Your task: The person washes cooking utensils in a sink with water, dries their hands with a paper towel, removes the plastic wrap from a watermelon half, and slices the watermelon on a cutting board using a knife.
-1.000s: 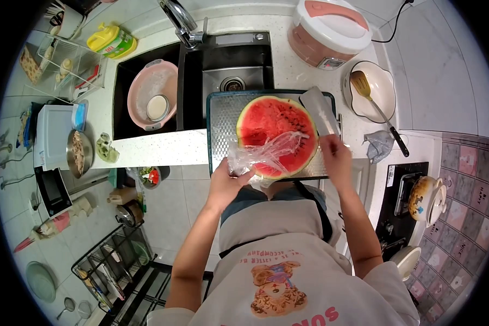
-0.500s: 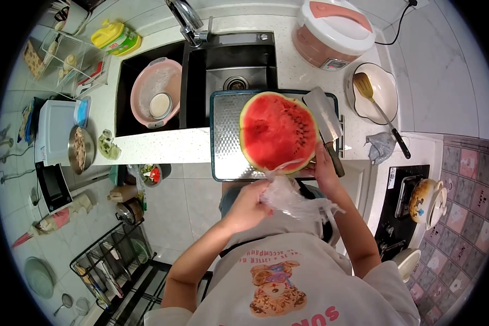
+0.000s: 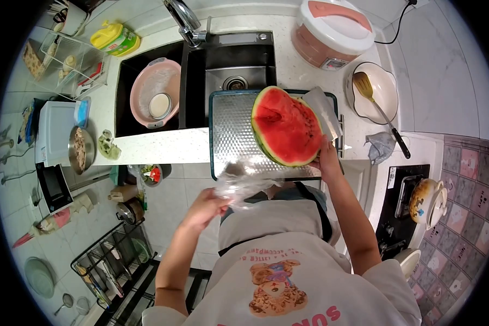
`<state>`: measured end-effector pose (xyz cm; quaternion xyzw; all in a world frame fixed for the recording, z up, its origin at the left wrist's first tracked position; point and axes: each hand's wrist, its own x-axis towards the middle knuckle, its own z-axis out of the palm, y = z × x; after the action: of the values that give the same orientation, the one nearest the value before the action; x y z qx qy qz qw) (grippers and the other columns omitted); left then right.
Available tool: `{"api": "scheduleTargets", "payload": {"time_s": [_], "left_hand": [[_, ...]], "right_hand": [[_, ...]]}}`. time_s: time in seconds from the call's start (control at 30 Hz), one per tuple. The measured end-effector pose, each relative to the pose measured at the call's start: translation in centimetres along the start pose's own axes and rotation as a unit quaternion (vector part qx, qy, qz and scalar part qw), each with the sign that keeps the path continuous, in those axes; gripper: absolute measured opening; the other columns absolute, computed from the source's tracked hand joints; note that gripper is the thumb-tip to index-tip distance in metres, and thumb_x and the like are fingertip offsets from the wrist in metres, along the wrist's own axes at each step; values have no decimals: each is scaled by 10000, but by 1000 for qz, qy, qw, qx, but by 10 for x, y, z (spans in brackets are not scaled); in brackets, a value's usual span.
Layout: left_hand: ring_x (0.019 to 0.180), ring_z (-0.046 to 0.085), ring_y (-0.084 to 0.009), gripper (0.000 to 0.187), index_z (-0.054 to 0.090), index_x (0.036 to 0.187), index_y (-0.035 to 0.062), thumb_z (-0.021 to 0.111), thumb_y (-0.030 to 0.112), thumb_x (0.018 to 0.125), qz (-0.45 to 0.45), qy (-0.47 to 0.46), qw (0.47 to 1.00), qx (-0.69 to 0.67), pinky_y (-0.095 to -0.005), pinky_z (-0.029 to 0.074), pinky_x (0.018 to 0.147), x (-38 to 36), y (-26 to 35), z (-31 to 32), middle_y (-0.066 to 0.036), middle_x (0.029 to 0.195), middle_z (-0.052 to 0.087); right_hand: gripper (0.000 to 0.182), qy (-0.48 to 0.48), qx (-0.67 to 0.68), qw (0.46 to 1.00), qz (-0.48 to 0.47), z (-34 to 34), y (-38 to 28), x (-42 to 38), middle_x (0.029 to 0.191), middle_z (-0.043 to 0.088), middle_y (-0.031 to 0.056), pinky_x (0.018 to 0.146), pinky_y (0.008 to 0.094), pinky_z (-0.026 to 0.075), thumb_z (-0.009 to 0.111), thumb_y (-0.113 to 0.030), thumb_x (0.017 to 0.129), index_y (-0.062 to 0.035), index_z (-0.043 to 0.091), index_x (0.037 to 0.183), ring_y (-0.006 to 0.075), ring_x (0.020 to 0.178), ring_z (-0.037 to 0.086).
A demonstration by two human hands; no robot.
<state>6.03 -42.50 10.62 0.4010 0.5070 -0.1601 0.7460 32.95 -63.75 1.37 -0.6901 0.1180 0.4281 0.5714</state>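
A cut watermelon half (image 3: 288, 127) rests tilted on the metal-topped cutting board (image 3: 231, 127), its red face up. My right hand (image 3: 327, 160) grips the rind at the lower right edge of the watermelon, fingers partly hidden beneath it. Closed on a crumpled sheet of clear plastic wrap (image 3: 242, 187), my left hand (image 3: 205, 208) is off the board's near left corner. The wrap hangs apart from the fruit. A cleaver (image 3: 323, 111) lies on the board's right side, partly behind the watermelon, its handle mostly hidden.
Behind the board is a black sink (image 3: 239, 57) with a pink basin (image 3: 141, 89) on its left. A rice cooker (image 3: 331, 38) and a white pan (image 3: 383, 87) with a spatula (image 3: 367, 89) stand at right. A grey cloth (image 3: 380, 148) lies by the stove (image 3: 402, 190).
My left hand has moved left, pulling the plastic wrap away from the watermelon. The watermelon has shifted slightly right and tilted, with my right hand still at its edge.
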Motion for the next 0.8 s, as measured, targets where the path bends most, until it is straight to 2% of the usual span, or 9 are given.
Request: {"api": "scheduleTargets", "payload": {"time_s": [0.2, 0.27, 0.33, 0.4, 0.47, 0.5, 0.53, 0.7, 0.8], "left_hand": [[730, 561, -108, 224, 513, 1087, 37, 591, 26, 878, 328, 173, 927, -50, -249, 467, 618, 23, 41, -16, -46, 897, 603], [833, 594, -139, 299, 445, 1173, 46, 537, -6, 893, 386, 237, 891, 6, -264, 496, 698, 58, 58, -14, -61, 976, 591], [879, 608, -145, 247, 481, 1111, 53, 554, 0, 882, 392, 191, 899, -46, -279, 509, 727, 100, 74, -1, -53, 984, 590], [971, 600, -206, 212, 549, 1075, 33, 585, 23, 867, 362, 185, 913, 39, -321, 514, 765, 142, 74, 8, -111, 1083, 574], [1050, 567, -293, 213, 610, 1045, 4, 605, 24, 833, 425, 361, 794, 241, -370, 485, 865, 157, 70, 31, -189, 1190, 526], [1122, 502, -367, 306, 625, 1076, -11, 621, 8, 771, 463, 425, 682, 375, -405, 421, 964, 161, 66, 35, -239, 1237, 484], [1084, 502, -369, 275, 650, 1025, 27, 603, 2, 755, 501, 429, 617, 429, -401, 422, 936, 159, 67, 37, -208, 1220, 500], [1022, 508, -316, 417, 539, 1235, 94, 504, 66, 820, 501, 295, 490, 649, -391, 434, 837, 171, 64, 32, -184, 1178, 517], [987, 504, -305, 456, 488, 1281, 104, 493, 87, 826, 455, 342, 461, 681, -386, 431, 813, 190, 68, 21, -175, 1170, 507]], "right_hand": [[608, -19, -41, 999, 2, -8, -15, -2, 1073, 631, 110, 657, 343, 581, 332, -574, 976, -62, 452, 1281, 223, 850, 675], [617, -23, -42, 999, 2, -10, -15, 0, 1079, 632, 106, 674, 349, 575, 337, -579, 973, -66, 451, 1296, 223, 864, 671], [625, -23, -39, 999, 3, -14, -11, 3, 1085, 633, 103, 693, 356, 569, 339, -583, 971, -71, 449, 1312, 222, 879, 668], [626, -21, -43, 999, 7, -15, -10, 3, 1087, 634, 102, 691, 347, 562, 337, -584, 972, -81, 446, 1329, 219, 883, 665], [624, -16, -48, 999, 9, -15, -10, 3, 1079, 637, 101, 682, 337, 560, 336, -585, 972, -82, 453, 1321, 215, 870, 668], [630, -23, -56, 998, 10, -16, -10, 2, 1073, 641, 103, 679, 334, 560, 333, -588, 971, -81, 450, 1326, 214, 850, 672], [633, -24, -57, 998, 10, -17, -10, 3, 1071, 642, 103, 682, 333, 560, 332, -590, 970, -81, 449, 1328, 213, 848, 673], [642, -23, -54, 998, 9, -20, -7, 7, 1078, 640, 105, 691, 328, 559, 328, -595, 969, -82, 445, 1336, 211, 839, 672], [648, -21, -70, 997, 11, -20, -9, 6, 1084, 636, 105, 703, 332, 558, 329, -602, 966, -86, 441, 1342, 212, 830, 670]]}}
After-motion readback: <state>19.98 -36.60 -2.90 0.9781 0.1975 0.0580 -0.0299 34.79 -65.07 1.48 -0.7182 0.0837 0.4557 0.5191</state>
